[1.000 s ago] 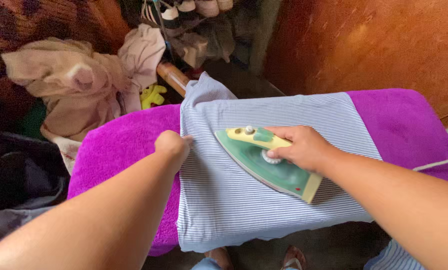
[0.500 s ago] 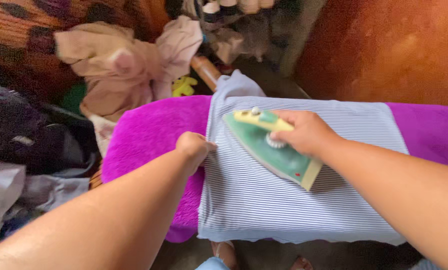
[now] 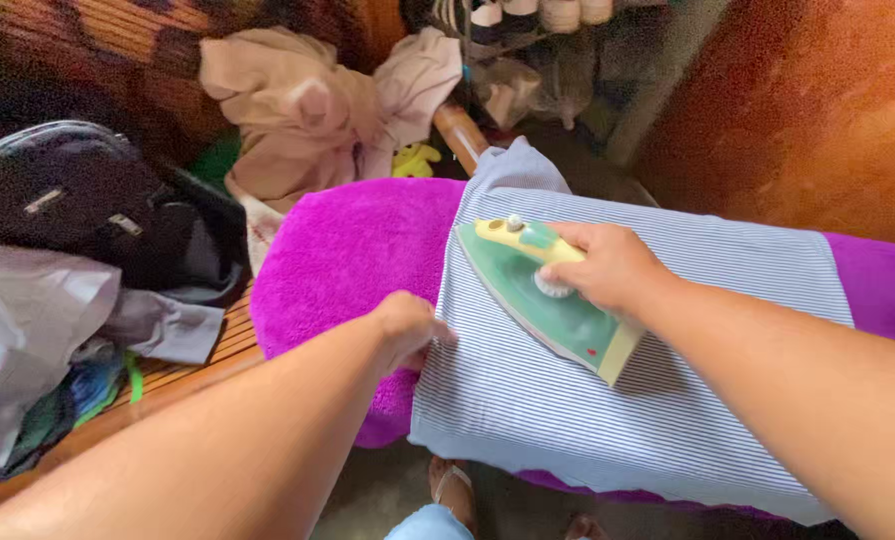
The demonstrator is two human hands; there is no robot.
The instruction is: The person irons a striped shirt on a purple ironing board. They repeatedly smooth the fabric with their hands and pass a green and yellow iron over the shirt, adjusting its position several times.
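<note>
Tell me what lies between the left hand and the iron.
In the head view, only flat striped cloth lies between the left hand, which pinches its edge, and the green iron held by the right hand.

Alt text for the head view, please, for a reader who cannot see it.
The right hand presses a green and yellow iron onto a striped garment spread over a purple towel, while the left hand pinches the garment's edge. Crumpled clothes and a dark bag lie beyond.

No packages, labels, signs or screens visible anywhere in view.
</note>
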